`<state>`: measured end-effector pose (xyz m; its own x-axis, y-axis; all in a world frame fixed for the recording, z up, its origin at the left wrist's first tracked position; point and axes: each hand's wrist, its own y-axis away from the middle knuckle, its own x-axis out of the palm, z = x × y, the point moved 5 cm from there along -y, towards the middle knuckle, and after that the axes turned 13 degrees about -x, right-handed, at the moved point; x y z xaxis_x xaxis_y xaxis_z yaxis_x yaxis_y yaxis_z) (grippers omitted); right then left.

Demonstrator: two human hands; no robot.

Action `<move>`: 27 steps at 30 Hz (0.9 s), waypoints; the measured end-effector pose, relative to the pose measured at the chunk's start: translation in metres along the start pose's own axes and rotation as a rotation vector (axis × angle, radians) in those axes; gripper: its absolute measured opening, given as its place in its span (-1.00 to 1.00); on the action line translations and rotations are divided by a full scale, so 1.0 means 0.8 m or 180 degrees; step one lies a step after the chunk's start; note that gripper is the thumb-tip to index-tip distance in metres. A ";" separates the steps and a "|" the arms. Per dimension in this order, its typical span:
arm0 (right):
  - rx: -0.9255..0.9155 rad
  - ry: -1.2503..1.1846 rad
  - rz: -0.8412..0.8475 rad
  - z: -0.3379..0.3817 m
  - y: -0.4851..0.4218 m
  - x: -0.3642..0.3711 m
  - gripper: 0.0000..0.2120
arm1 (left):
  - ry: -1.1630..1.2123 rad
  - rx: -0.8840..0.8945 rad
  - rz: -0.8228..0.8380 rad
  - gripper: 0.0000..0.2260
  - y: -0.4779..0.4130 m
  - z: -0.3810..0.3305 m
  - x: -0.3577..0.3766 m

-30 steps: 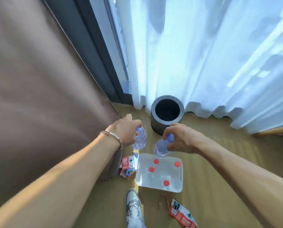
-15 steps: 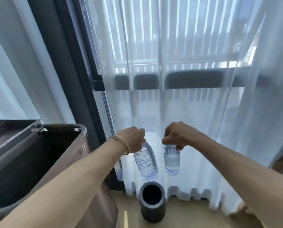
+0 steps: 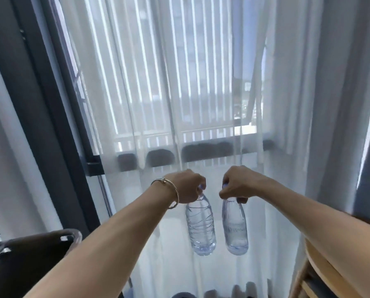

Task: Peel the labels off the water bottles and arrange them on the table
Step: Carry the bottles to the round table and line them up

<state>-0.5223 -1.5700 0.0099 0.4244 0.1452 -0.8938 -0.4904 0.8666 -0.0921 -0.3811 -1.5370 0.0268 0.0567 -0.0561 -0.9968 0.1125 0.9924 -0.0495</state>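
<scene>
**Two bottles held by the neck before a curtained window**

A person's left hand (image 3: 188,186) and right hand (image 3: 237,184) each grip a clear water bottle by the neck. The fingers are curled tight round the top, and a sliver of blue cap shows in each fist. The left bottle (image 3: 200,229) and right bottle (image 3: 234,229) hang side by side in the air at arm's length. They are near each other but apart, bases down, resting on nothing. The left one tilts slightly.

Both hang in front of a sheer curtain (image 3: 158,82), whose folds show through the plastic. A thin metal bracelet (image 3: 169,190) circles the left wrist. A railing (image 3: 201,134) is visible through the fabric, and a dark window frame (image 3: 50,104) runs down the left side.

A dark container (image 3: 29,254) with a shiny rim sits at lower left, beside the left forearm. The rounded edge of wooden furniture (image 3: 321,272) shows at lower right, under the right forearm. Whether that is a table cannot be told.
</scene>
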 end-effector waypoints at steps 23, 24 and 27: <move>0.1830 0.0088 -0.0827 -0.114 0.295 -0.106 -0.83 | 0.0145 0.2169 -0.0185 -0.73 0.023 -0.296 -0.050; 0.1890 0.0102 -0.0841 -0.124 0.317 -0.114 -0.83 | 0.0143 0.2271 -0.0174 -0.73 0.029 -0.324 -0.053; 0.2049 0.0169 -0.0899 -0.157 0.391 -0.138 -0.84 | 0.0170 0.2555 -0.0145 -0.74 0.053 -0.415 -0.058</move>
<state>-0.8178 -1.3748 0.0248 0.4233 -0.1362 -0.8957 0.1878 0.9803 -0.0603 -0.7082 -1.4559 0.0503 -0.0103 -0.0693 -0.9975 0.7932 0.6069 -0.0503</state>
